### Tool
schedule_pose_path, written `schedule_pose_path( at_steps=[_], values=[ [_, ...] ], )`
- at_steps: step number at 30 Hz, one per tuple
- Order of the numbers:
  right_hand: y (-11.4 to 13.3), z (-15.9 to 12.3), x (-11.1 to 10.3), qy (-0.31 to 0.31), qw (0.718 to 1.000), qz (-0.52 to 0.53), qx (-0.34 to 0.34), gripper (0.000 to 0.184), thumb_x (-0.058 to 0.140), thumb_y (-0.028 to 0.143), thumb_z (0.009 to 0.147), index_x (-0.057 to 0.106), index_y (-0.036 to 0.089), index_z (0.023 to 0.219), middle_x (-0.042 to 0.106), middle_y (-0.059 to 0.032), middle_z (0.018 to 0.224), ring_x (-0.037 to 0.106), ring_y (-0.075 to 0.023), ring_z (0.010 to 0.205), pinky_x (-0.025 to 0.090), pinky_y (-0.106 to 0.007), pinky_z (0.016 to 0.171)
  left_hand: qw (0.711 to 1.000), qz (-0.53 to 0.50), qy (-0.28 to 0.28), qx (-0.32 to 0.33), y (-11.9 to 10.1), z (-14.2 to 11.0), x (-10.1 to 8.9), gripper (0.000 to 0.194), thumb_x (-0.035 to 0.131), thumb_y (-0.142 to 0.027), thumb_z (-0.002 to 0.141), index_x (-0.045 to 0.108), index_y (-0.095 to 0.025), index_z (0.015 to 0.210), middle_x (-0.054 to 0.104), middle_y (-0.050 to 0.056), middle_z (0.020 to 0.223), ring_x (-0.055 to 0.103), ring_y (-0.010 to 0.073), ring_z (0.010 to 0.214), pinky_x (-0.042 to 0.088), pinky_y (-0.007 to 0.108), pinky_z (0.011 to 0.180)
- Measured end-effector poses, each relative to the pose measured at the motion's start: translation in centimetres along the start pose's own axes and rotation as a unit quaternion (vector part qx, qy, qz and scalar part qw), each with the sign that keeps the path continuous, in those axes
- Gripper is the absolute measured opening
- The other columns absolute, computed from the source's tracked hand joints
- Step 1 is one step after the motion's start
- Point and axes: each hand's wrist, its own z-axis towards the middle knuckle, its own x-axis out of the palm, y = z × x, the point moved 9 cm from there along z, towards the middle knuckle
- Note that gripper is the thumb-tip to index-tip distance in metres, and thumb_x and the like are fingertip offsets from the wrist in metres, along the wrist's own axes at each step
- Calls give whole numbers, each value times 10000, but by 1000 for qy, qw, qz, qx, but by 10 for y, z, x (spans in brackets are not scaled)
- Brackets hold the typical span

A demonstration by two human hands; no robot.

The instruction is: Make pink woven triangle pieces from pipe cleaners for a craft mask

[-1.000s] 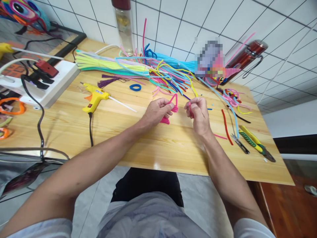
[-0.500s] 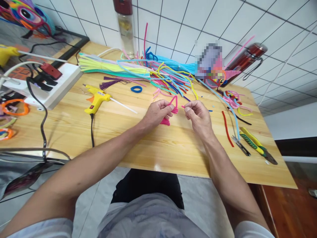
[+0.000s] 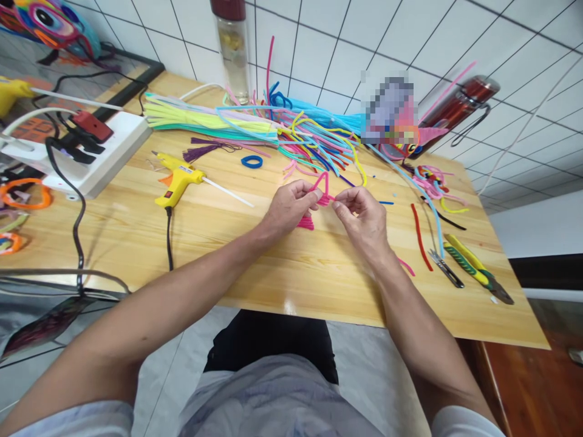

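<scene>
My left grip (image 3: 294, 206) pinches the folded pink pipe cleaner (image 3: 325, 199) over the table (image 3: 319, 273); my right grip (image 3: 364, 215) is closed on a pink strand (image 3: 332, 198) beside it. I judge it light, soft, easily bent, best held by its stacked folds (image 3: 306, 223). Beyond lies a coloured bundle (image 3: 209, 123).

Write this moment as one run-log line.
Left hand: holds folded pink pipe cleaner | right hand: pinches pink strand | left of hands: yellow glue gun
</scene>
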Motion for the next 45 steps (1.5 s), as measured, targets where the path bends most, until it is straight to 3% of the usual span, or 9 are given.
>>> schedule_pose_path(
  at_steps=[6,9,14,21,28,34,40,45],
  values=[
    [12,-1,2,9,992,-92,-90,154,644,331,1038,742,279,931,786,-67,947,706,-251,881,583,-424,892,1000,0,15,-14,5,0,2,250,868,-347,870,691,-177,824,730,2,748,622,105,631,517,223,619],
    [8,-1,4,12,990,-107,-95,217,593,377,1085,722,277,942,772,-84,964,707,-268,922,569,-431,911,1000,5,11,-19,8,0,1,268,879,-374,858,703,-173,841,730,6,748,623,103,632,518,216,616],
    [0,-1,2,15,992,-112,-49,253,572,472,1102,639,283,948,722,-56,929,673,-254,901,531,-400,843,1000,11,20,-18,11,1,1,291,877,-414,855,711,-175,861,733,13,750,616,108,636,519,219,601],
    [-13,1,4,39,997,29,54,185,668,458,1007,633,277,1014,713,2,891,631,-195,781,513,-356,766,1000,14,24,-9,11,2,1,316,884,-442,836,705,-181,855,733,12,755,626,122,654,526,234,613],
    [-16,4,12,100,970,171,138,292,677,502,962,648,250,819,596,13,692,529,-170,659,475,-330,674,1000,15,17,-15,10,3,0,311,895,-421,838,691,-185,827,725,10,744,618,120,648,507,237,614],
    [-16,1,19,117,949,240,166,371,845,560,857,661,248,935,587,37,732,507,-141,635,444,-295,597,1000,18,20,-6,11,3,0,286,866,-410,855,696,-181,838,713,6,738,599,117,636,505,236,602],
    [-22,3,11,64,966,202,151,205,814,356,832,665,248,923,595,57,703,481,-119,598,399,-266,562,1000,25,16,-6,12,4,-2,277,851,-407,863,700,-174,858,727,15,742,607,117,638,498,229,599],
    [-13,4,1,17,993,93,65,68,733,282,845,690,246,885,661,33,747,570,-145,668,497,-312,682,1000,16,21,-3,12,4,-1,272,849,-400,858,707,-169,865,730,15,753,615,114,639,500,228,600]
  ],
)
